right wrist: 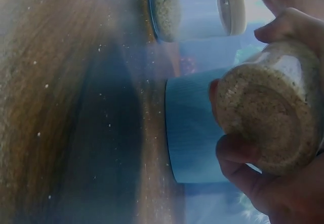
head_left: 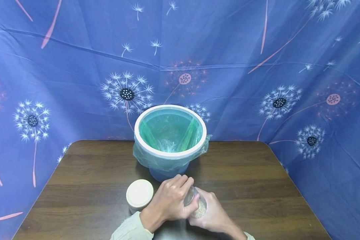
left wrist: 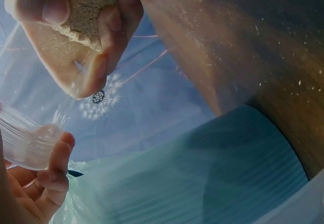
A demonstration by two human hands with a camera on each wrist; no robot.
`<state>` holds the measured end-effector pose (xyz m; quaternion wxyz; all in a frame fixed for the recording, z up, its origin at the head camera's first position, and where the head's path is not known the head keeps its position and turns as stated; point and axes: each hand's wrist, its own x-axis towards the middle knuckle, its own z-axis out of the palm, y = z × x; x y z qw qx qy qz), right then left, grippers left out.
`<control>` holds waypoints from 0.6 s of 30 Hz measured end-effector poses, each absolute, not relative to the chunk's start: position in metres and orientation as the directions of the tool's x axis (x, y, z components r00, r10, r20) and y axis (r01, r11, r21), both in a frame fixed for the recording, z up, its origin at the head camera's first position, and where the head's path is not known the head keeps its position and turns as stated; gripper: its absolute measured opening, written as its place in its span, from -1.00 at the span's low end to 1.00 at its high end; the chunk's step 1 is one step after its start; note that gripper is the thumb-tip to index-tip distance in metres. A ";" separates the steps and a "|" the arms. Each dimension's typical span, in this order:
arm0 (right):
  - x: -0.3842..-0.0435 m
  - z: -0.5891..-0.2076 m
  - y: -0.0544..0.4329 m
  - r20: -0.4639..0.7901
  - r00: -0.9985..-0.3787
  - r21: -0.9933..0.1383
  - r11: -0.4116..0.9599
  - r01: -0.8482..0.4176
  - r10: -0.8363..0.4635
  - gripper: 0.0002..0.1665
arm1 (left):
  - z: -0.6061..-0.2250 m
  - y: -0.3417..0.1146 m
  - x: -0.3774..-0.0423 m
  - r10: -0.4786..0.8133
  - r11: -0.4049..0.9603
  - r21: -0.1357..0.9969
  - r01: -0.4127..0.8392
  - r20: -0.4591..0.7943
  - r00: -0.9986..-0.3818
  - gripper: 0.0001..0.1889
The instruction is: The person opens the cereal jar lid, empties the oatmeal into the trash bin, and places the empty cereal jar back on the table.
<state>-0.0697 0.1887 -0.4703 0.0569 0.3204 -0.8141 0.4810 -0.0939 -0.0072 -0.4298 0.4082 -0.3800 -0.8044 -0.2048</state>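
Observation:
A clear jar with beige, speckled grains sits in my right hand, whose fingers wrap its side. The right wrist view shows the jar's round base, tilted toward the camera, with grains against it. My left hand is at the jar's mouth and grips a clear, ridged lid, which appears apart from the jar in the left wrist view. To the left of my left hand stands a second jar with a cream lid; grains lie in its bottom.
A blue bin with a white rim and a green plastic liner stands just beyond my hands. The brown wooden table ends at a blue patterned cloth behind and at the sides.

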 end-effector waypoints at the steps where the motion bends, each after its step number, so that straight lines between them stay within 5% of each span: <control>1: -0.070 -0.471 0.189 0.391 -0.793 -0.749 0.338 -0.569 -0.467 -0.28 | -0.430 -0.007 -0.094 0.444 0.632 0.015 0.775 0.813 -0.377 -0.75; 18: -0.071 -0.475 0.189 0.424 -0.784 -0.739 0.328 -0.589 -0.453 -0.29 | -0.431 -0.006 -0.090 0.443 0.681 0.065 0.730 0.757 -0.481 -0.70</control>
